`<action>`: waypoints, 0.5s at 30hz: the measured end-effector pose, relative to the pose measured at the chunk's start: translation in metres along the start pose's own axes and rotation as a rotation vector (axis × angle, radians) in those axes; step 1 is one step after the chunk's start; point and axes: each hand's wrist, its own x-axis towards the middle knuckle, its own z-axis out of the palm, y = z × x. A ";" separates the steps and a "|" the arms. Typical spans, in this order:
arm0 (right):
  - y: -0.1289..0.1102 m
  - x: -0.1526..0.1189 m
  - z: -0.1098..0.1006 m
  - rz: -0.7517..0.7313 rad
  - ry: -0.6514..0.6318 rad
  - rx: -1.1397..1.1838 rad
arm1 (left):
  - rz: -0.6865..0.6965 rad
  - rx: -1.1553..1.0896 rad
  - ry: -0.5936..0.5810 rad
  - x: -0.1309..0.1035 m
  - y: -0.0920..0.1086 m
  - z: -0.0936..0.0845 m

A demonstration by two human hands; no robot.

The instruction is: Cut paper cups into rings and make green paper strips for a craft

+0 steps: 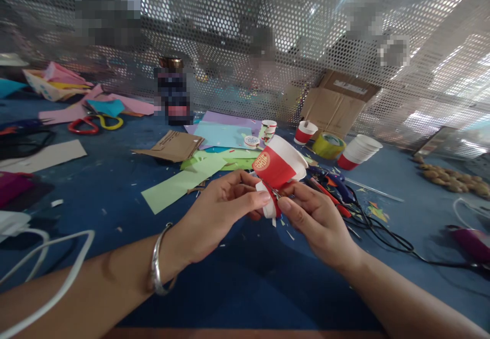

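Observation:
A red and white paper cup (279,163) with a yellow printed emblem tilts in front of me, its lower part cut and folded into a white and red flap (268,206). My left hand (225,203) wears a silver bangle at the wrist and pinches this flap between thumb and fingers. From the other side my right hand (314,211) is closed, thumb and fingertips gripping the cup at the cut. A small dark, thin detail shows between the two thumbs; I cannot make out what it is.
Behind the cup lie coloured paper sheets (225,132), a cardboard piece (174,146) and a green strip (176,186). Stacked cups (360,151) and yellow tape (328,145) stand right. Black cables (383,229) cross the right side; scissors (86,125) lie left. A perforated metal screen (225,32) rises behind.

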 end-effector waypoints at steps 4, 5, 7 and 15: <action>0.002 0.001 0.000 -0.005 0.013 -0.012 | -0.097 -0.082 -0.045 0.000 0.003 0.000; 0.002 0.001 -0.001 -0.003 0.016 -0.020 | -0.112 -0.086 -0.065 0.000 0.004 0.000; 0.003 0.001 -0.002 0.000 0.019 -0.044 | -0.141 -0.076 -0.106 0.001 0.005 -0.001; 0.000 0.001 -0.005 -0.015 0.030 -0.157 | -0.322 -0.168 -0.033 0.003 0.008 -0.005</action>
